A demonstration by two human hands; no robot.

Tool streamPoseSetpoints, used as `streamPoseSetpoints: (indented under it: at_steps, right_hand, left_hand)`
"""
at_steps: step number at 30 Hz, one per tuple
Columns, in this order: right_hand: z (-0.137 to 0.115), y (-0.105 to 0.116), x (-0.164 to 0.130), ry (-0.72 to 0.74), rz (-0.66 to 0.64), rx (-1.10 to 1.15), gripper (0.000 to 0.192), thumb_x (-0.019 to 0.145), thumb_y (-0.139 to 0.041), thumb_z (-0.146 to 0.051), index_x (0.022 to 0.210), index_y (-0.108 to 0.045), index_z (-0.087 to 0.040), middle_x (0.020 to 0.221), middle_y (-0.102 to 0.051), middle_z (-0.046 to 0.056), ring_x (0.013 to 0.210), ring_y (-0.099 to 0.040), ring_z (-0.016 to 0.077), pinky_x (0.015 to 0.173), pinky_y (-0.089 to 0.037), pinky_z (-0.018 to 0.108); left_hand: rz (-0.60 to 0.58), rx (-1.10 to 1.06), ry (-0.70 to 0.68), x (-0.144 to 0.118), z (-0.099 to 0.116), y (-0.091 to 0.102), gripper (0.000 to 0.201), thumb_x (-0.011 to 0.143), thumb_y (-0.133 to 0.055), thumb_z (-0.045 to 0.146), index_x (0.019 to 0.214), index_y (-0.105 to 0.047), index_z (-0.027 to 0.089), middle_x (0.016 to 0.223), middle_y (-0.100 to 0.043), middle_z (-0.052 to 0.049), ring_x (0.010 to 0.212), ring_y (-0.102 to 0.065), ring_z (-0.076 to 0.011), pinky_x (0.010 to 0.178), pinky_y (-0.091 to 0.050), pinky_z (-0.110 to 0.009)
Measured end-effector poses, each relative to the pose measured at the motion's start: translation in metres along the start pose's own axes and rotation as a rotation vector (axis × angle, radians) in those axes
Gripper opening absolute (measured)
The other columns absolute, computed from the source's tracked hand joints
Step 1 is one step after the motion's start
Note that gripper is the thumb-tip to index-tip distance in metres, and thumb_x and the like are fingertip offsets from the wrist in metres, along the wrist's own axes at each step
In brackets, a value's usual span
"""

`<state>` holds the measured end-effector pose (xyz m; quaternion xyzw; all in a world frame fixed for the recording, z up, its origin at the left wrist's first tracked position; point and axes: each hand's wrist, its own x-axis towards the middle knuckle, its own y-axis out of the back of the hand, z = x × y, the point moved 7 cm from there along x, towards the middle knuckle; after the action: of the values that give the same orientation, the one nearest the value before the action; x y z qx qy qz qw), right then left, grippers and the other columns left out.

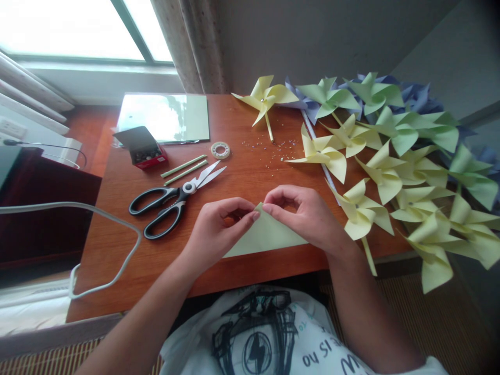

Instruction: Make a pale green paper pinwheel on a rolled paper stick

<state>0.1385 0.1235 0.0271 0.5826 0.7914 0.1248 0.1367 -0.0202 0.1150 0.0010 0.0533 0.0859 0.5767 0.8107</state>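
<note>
A pale yellow-green sheet of paper [269, 234], folded into a triangle, lies near the front edge of the table with its tip pointing away from me. My left hand [224, 224] pinches the tip from the left between thumb and fingers. From the other side, my right hand [302, 211] pinches the same tip, its thumb close to the left one. The fingers cover part of the paper's sloping edges. Left of my left hand lie black-handled scissors [177, 200] with the blades spread apart.
Beyond the scissors are two rolled paper sticks [185, 169], a tape roll [220, 150], an open red box [146, 153] and a glossy flat pack [164, 117]. Yellow pinwheels [359, 211], green pinwheels [328, 96] and purple ones fill the right, over a ruler [328, 177]. A white cable [117, 213] loops at left.
</note>
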Motion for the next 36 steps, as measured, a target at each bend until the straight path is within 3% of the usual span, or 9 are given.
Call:
streamPoseSetpoints:
  at_steps: [11,14,17,21,26,31,36]
  right_hand:
    - [-0.009,-0.001,0.005,0.149,-0.006,-0.125,0.007,0.09,-0.069,-0.015,0.085,-0.073,-0.019,0.085,-0.073,0.0,0.079,-0.066,0.0141,0.073,-0.05,0.025]
    - [-0.002,0.0,0.016,0.154,0.046,-0.18,0.008,0.089,-0.069,-0.015,0.084,-0.073,-0.019,0.083,-0.073,0.0,0.078,-0.066,0.0146,0.071,-0.049,0.025]
    - [0.007,0.001,0.031,0.149,0.079,-0.261,0.009,0.088,-0.069,-0.015,0.083,-0.074,-0.019,0.084,-0.075,0.001,0.078,-0.067,0.0158,0.072,-0.049,0.027]
    - [0.015,-0.002,0.047,0.131,0.094,-0.363,0.01,0.088,-0.068,-0.014,0.083,-0.075,-0.02,0.086,-0.076,0.002,0.08,-0.068,0.0171,0.075,-0.05,0.028]
    - [0.02,-0.007,0.052,0.119,0.109,-0.44,0.011,0.088,-0.067,-0.015,0.083,-0.075,-0.02,0.089,-0.077,0.003,0.083,-0.069,0.0185,0.079,-0.051,0.03]
    - [0.024,-0.011,0.052,0.11,0.101,-0.471,0.011,0.089,-0.067,-0.015,0.084,-0.075,-0.021,0.091,-0.078,0.004,0.086,-0.069,0.0195,0.084,-0.051,0.031]
    - [0.029,-0.013,0.053,0.106,0.096,-0.509,0.012,0.089,-0.066,-0.016,0.084,-0.076,-0.02,0.089,-0.076,0.004,0.081,-0.067,0.0185,0.08,-0.049,0.03]
  left_hand:
    - [0.011,0.15,-0.077,0.002,0.003,0.0,0.015,0.091,-0.068,0.029,0.085,-0.072,0.016,0.072,-0.069,-0.001,0.063,-0.06,-0.0125,0.056,-0.047,-0.021]
    - [0.108,0.409,-0.169,0.001,0.014,0.004,0.016,0.093,-0.064,0.03,0.095,-0.071,0.016,0.085,-0.073,-0.004,0.073,-0.066,-0.0167,0.067,-0.052,-0.026]
    - [0.233,0.809,-0.338,-0.009,0.038,0.001,0.026,0.095,-0.058,0.027,0.116,-0.068,0.016,0.115,-0.073,-0.011,0.101,-0.068,-0.0267,0.09,-0.053,-0.039]
    - [0.115,1.052,-0.461,-0.028,0.052,-0.027,0.033,0.097,-0.051,0.024,0.125,-0.065,0.012,0.127,-0.071,-0.015,0.116,-0.065,-0.0311,0.101,-0.05,-0.045]
    - [-0.012,1.198,-0.412,-0.044,0.034,-0.057,0.043,0.1,-0.045,0.025,0.133,-0.061,0.001,0.141,-0.061,-0.023,0.132,-0.058,-0.0345,0.111,-0.045,-0.046]
    - [-0.099,1.239,-0.312,-0.042,0.013,-0.07,0.052,0.101,-0.043,0.031,0.14,-0.054,-0.002,0.152,-0.049,-0.025,0.142,-0.047,-0.0363,0.118,-0.038,-0.047]
    - [-0.131,1.256,-0.286,-0.041,0.006,-0.072,0.057,0.101,-0.043,0.035,0.143,-0.052,-0.003,0.155,-0.045,-0.026,0.145,-0.044,-0.0363,0.12,-0.035,-0.047]
